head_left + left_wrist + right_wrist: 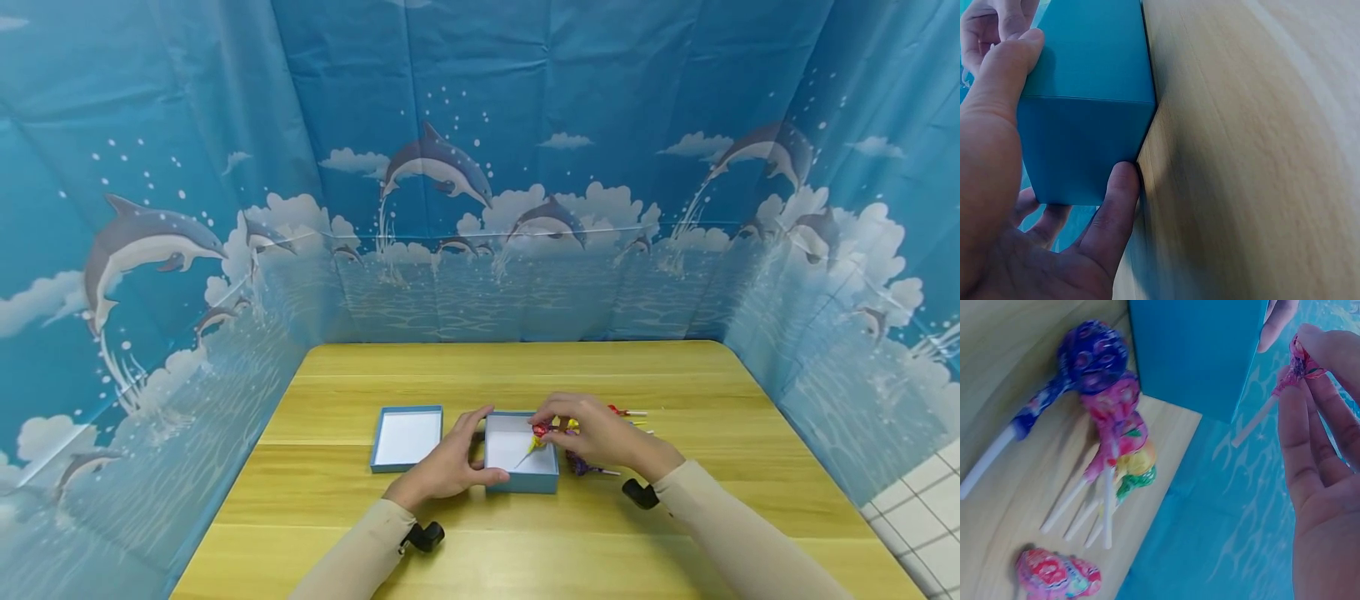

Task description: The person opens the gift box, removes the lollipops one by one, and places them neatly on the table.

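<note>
Wooden worktop (675, 533), blue box (521, 482) braced by your left hand (450, 467): right fingers (558, 414) pinch one lollipop (539, 431); a slack pinch drops it outside, among the spare lollipops (1116, 425).

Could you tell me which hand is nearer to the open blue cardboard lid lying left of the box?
Left. The left hand grips the box beside the open blue cardboard lid; the right hand is farther away.
</note>
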Demonstrator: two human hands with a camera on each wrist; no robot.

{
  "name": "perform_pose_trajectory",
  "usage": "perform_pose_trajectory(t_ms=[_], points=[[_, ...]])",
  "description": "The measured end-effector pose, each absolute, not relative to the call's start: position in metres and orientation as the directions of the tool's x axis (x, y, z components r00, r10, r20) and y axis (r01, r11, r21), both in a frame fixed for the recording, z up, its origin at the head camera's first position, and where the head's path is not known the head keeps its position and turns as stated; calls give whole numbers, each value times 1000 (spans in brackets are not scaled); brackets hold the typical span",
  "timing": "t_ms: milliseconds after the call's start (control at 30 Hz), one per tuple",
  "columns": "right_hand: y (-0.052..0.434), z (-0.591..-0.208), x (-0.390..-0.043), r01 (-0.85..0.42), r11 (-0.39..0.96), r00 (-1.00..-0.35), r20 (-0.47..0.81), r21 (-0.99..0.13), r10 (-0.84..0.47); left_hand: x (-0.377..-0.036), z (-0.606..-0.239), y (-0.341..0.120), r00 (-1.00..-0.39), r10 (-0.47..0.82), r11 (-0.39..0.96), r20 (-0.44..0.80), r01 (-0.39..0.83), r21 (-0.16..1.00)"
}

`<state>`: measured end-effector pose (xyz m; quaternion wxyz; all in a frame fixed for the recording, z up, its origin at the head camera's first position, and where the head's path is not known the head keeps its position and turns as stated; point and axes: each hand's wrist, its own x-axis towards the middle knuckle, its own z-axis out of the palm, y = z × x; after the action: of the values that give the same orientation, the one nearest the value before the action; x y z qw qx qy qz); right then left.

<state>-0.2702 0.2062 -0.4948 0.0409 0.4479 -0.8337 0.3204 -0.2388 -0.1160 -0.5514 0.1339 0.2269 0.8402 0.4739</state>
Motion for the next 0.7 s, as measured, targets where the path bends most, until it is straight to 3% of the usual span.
perform_pose_trajectory(t_ms=[267,700], points=[[223,-502,-267,-750,443,-643,385,-491,-662,-239,-553,-116,-867,499,478,-10,266,837],[261,-516,-264,-746,473,-662,445,-469,-604,-236,-552,-117,-871,491,472,-22,245,847]])
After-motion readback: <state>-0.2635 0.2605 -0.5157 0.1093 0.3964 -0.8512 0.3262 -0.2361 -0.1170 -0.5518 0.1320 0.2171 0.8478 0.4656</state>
